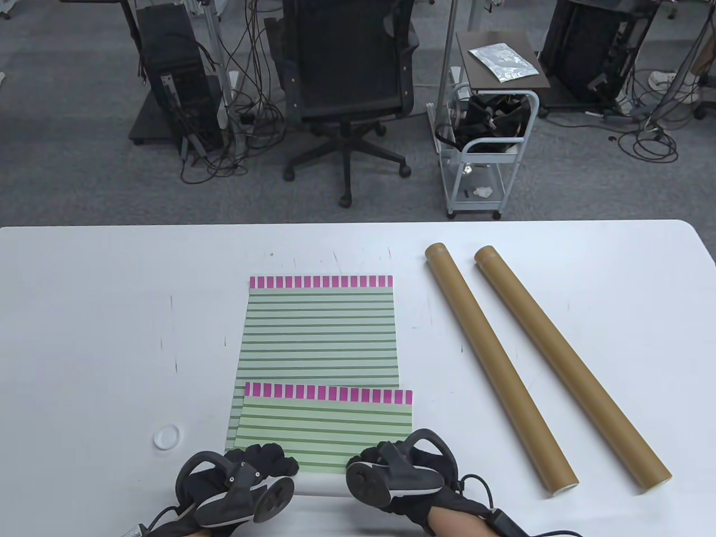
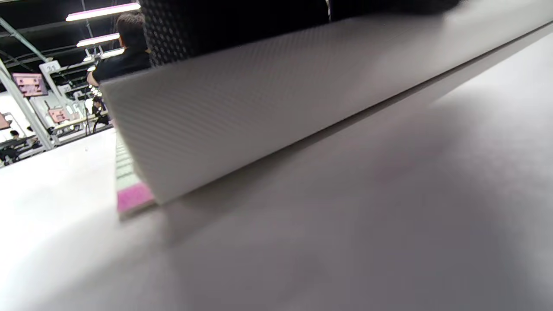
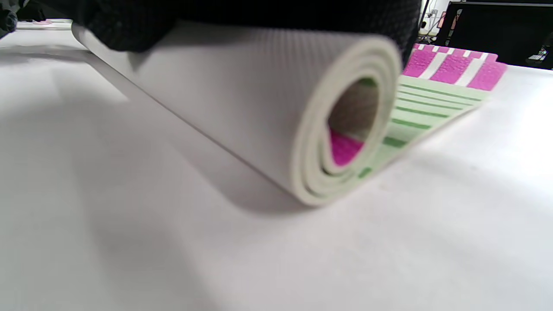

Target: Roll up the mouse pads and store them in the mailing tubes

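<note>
Two green-striped mouse pads with pink end bands lie stacked mid-table. The lower pad (image 1: 319,330) lies flat. The upper pad (image 1: 327,422) is rolled from its near edge into a white-backed roll (image 1: 320,485) (image 3: 242,95) (image 2: 259,99). My left hand (image 1: 268,460) grips the roll's left end and my right hand (image 1: 380,456) grips its right end, with gloved fingers (image 3: 129,21) curled over the top. Seen end-on in the right wrist view, the roll has a few turns. Two brown mailing tubes (image 1: 498,366) (image 1: 570,369) lie side by side to the right, open ends nearest me.
A white round cap (image 1: 167,436) lies on the table (image 1: 84,335) left of the pads. Beyond the far edge stand an office chair (image 1: 347,84) and a small cart (image 1: 486,145). A person (image 2: 125,56) shows far off in the left wrist view.
</note>
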### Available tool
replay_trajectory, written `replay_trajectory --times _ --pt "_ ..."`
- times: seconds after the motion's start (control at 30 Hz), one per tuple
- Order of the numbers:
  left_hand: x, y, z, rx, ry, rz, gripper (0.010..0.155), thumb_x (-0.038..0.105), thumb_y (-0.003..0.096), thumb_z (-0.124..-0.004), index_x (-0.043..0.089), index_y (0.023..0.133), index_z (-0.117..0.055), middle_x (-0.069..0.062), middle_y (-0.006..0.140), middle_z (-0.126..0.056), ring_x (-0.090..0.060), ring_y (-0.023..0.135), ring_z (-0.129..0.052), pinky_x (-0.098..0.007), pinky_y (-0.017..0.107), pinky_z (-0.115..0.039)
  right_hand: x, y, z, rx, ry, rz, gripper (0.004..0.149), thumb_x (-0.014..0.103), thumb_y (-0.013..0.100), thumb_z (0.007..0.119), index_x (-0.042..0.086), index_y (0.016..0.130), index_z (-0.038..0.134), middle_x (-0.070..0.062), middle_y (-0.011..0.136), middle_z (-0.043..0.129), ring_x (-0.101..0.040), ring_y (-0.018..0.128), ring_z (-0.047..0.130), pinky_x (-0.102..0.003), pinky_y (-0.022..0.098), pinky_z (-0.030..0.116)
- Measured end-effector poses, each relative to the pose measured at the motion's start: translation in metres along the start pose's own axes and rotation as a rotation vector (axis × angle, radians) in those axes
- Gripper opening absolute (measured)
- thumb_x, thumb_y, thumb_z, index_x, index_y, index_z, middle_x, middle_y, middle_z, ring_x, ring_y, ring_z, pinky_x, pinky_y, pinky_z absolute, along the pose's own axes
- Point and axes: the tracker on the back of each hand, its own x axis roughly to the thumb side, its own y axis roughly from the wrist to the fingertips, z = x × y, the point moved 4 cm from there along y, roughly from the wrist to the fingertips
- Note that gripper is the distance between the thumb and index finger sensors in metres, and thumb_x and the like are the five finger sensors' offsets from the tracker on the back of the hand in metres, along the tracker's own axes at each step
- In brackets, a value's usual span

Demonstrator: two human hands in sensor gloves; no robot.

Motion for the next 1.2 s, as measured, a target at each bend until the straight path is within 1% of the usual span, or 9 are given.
replay_trajectory --times 0.2,0.3,0.4,0.6,0.7,0.8,0.93,1.03,1.2 --pt "-0.001 0.005 -0.002 -0.019 -0.009 0.047 0.052 0.053 0.0361 -0.066 0.043 0.087 -0.073 0.014 0.085 -0.087 -0.012 0.078 -0.092 -0.031 0.064 -0.082 0.000 -0.006 -0.011 -0.096 -0.062 0.017 0.055 0.045 0.041 0.073 0.023 0.092 0.076 -0.001 0.080 0.086 -0.022 0.063 0.090 -0.040 0.054 0.078" --pt "-0.006 0.007 -0.004 -0.039 -0.047 0.067 0.052 0.051 0.0376 -0.064 0.042 0.088 -0.074 0.012 0.085 -0.088 -0.013 0.076 -0.094 -0.030 0.061 -0.084 0.000 -0.003 -0.001 -0.043 -0.075 0.024 0.065 0.048 0.037 0.078 0.021 0.095 0.072 -0.003 0.081 0.085 -0.022 0.063 0.090 -0.040 0.053 0.079" --pt "-0.007 0.008 -0.005 -0.055 -0.059 0.070 0.053 0.050 0.0386 -0.062 0.040 0.089 -0.072 0.011 0.086 -0.088 -0.014 0.076 -0.094 -0.030 0.060 -0.084 -0.002 -0.001 -0.003 -0.034 -0.056 0.025 0.061 0.047 0.038 0.077 0.021 0.093 0.075 -0.002 0.078 0.088 -0.021 0.060 0.093 -0.038 0.051 0.081" --pt "-0.008 0.000 -0.002 -0.078 -0.181 0.069 0.053 0.055 0.0346 -0.071 0.039 0.085 -0.074 0.011 0.074 -0.098 -0.013 0.061 -0.104 -0.026 0.045 -0.091 -0.007 0.000 -0.002 0.001 0.062 0.009 0.055 0.043 0.038 0.077 0.021 0.089 0.080 -0.002 0.074 0.090 -0.021 0.058 0.093 -0.038 0.051 0.081" --pt "0.006 -0.005 0.008 0.001 -0.011 0.040 0.047 0.053 0.0358 -0.071 0.042 0.081 -0.077 0.013 0.080 -0.094 -0.015 0.069 -0.100 -0.029 0.053 -0.087 -0.011 0.001 -0.001 0.000 0.100 0.021 0.053 0.042 0.039 0.074 0.021 0.087 0.080 -0.003 0.073 0.089 -0.022 0.057 0.092 -0.040 0.051 0.080" --pt "0.017 -0.007 0.012 0.036 0.109 0.009 0.056 0.060 0.0308 -0.074 0.040 0.083 -0.078 0.014 0.080 -0.093 -0.012 0.067 -0.099 -0.026 0.053 -0.088 -0.014 0.002 0.000 -0.003 0.140 0.029 0.052 0.041 0.040 0.072 0.020 0.087 0.080 -0.004 0.072 0.089 -0.023 0.057 0.091 -0.041 0.051 0.079" --pt "0.005 0.000 0.005 -0.023 -0.017 0.054 0.051 0.054 0.0344 -0.073 0.038 0.083 -0.080 0.011 0.078 -0.095 -0.012 0.065 -0.101 -0.026 0.051 -0.088 -0.019 -0.002 -0.001 -0.034 0.099 0.061 0.056 0.042 0.043 0.067 0.020 0.094 0.075 -0.005 0.081 0.085 -0.026 0.064 0.088 -0.042 0.055 0.076" --pt "-0.004 0.006 0.000 -0.064 -0.070 0.075 0.049 0.050 0.0373 -0.068 0.039 0.084 -0.079 0.012 0.079 -0.095 -0.011 0.066 -0.101 -0.025 0.051 -0.088 -0.024 -0.006 -0.008 -0.107 0.058 0.087 0.054 0.048 0.041 0.069 0.027 0.091 0.069 0.000 0.081 0.081 -0.022 0.066 0.086 -0.041 0.057 0.075" --pt "-0.011 0.008 -0.007 -0.105 -0.139 0.089 0.050 0.049 0.0394 -0.064 0.042 0.087 -0.073 0.012 0.083 -0.091 -0.012 0.070 -0.098 -0.025 0.053 -0.086 -0.022 -0.004 -0.004 -0.056 -0.002 0.074 0.063 0.049 0.035 0.078 0.027 0.093 0.066 0.001 0.084 0.080 -0.021 0.068 0.087 -0.042 0.059 0.076"
